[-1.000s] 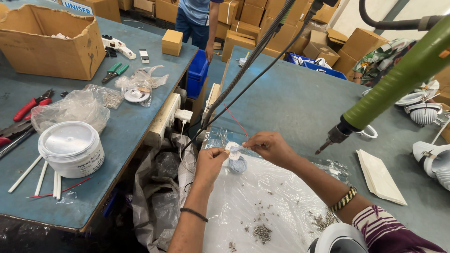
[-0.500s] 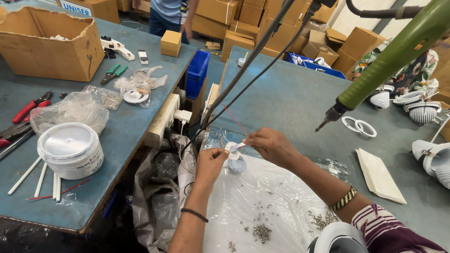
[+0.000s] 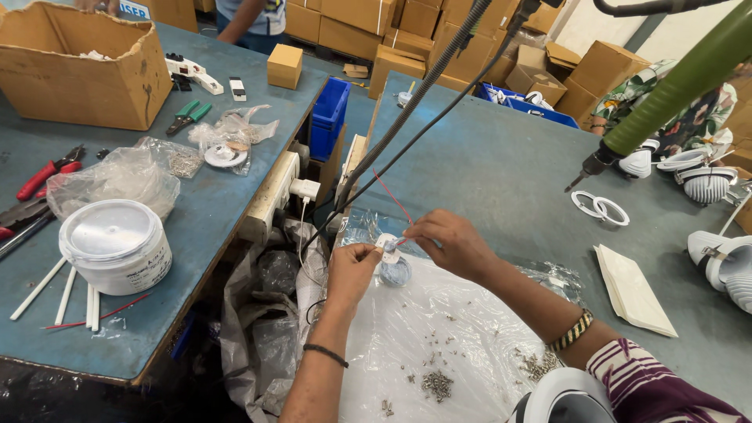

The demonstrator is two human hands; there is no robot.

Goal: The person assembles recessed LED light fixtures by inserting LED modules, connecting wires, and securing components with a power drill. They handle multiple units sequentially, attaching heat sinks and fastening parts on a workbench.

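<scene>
Cardboard boxes crowd the far side of a workshop where two blue-grey counters stand side by side, and the nearer counter [image 3: 501,172] carries a clear plastic sheet [image 3: 439,345] strewn with small screws [image 3: 435,384]. Above the far edge of that sheet, the left hand [image 3: 354,268] and the right hand [image 3: 445,241] meet, both pinching a small white round part [image 3: 387,247] between fingertips; a thin red wire [image 3: 390,196] rises from the part away from the person. Just below the part lies a small coil of pale wire [image 3: 395,272]. Right of the sheet sits a flat cream tile [image 3: 631,291], and beyond it two white rings [image 3: 599,208]. A green powered screwdriver [image 3: 674,86] hangs above those rings. Well left of the sheet, on the other counter, stands a white tub [image 3: 117,244].
</scene>
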